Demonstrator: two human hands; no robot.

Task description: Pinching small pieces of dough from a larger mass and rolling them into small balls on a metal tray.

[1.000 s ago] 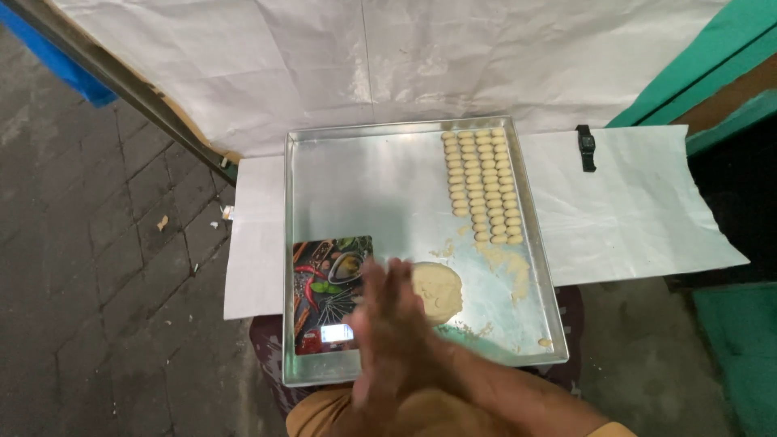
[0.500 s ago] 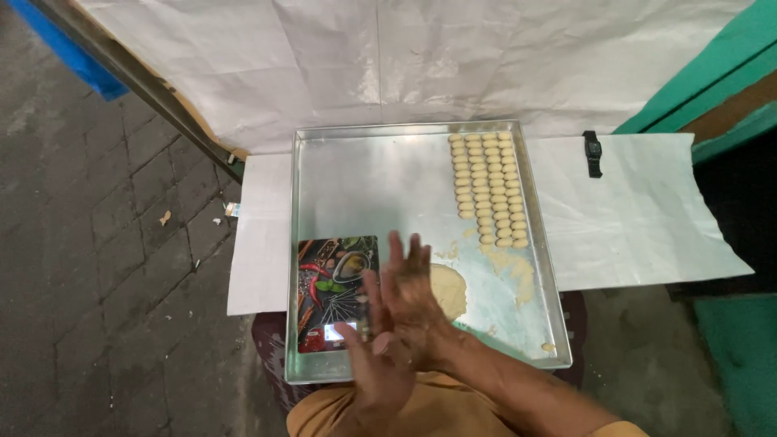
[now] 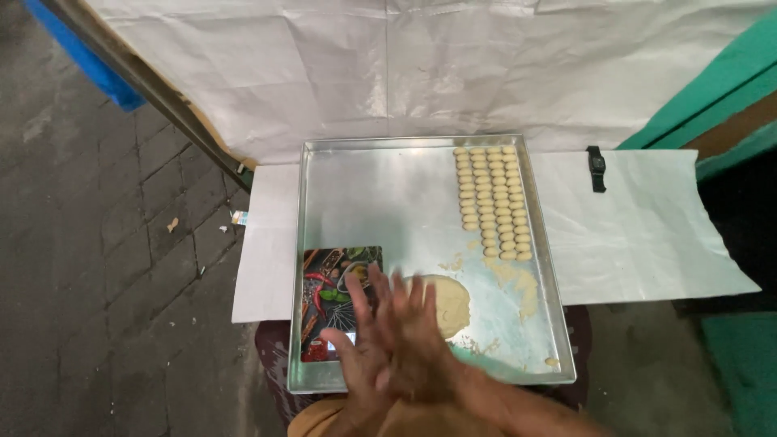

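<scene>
Two hands work at the near edge of one metal tray (image 3: 380, 186): the left hand (image 3: 356, 368) lies under the right hand (image 3: 417, 340), palms pressed together, fingers (image 3: 380, 295) spread apart and blurred; whether anything sits between the palms I cannot tell. One flat lump of pale dough (image 3: 450, 303) lies on the tray just right of the fingertips, touching or nearly touching them. One patterned scale (image 3: 336, 291) with a picture of chillies and herbs sits at the tray's near left corner, partly covered by the left hand. Four columns of small dough pieces (image 3: 491, 201) run along the tray's far right side, too many to count surely. One black watch (image 3: 596, 168) lies on the white paper (image 3: 647, 235) to the right. Compared with a second ago, the hands have shifted slightly left and the fingers have fanned wider
</scene>
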